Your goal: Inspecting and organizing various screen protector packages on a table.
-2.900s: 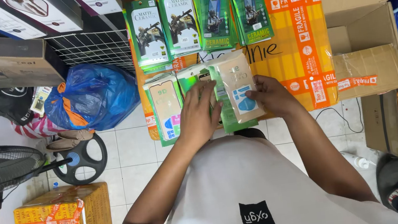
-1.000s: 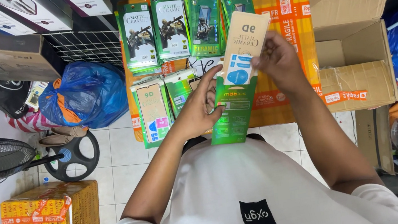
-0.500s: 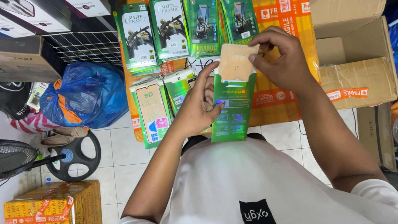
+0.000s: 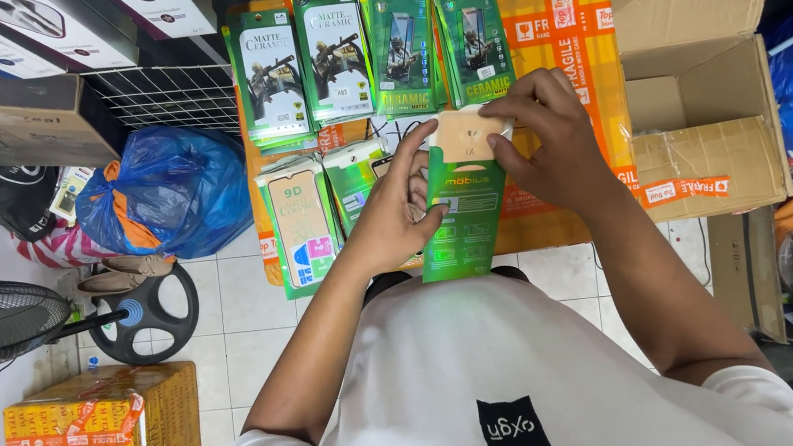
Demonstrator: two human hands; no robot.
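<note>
A green sleeve [image 4: 461,215] is gripped at its edge by the left hand [image 4: 394,215]; at twelve o'clock, a tan card [image 4: 464,134] is pinched by the right hand [image 4: 553,138]. Both are judged light, thin, bendable; edges are best held. Beyond, green packets [image 4: 365,50] are laid on the counter [image 4: 578,59].

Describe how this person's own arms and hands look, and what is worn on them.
Both arms are bare from the short sleeves of a white T-shirt down. The left hand and right hand wear no gloves; no watch, ring or bracelet shows. The shirt carries a small black rectangular patch with white lettering.
</note>
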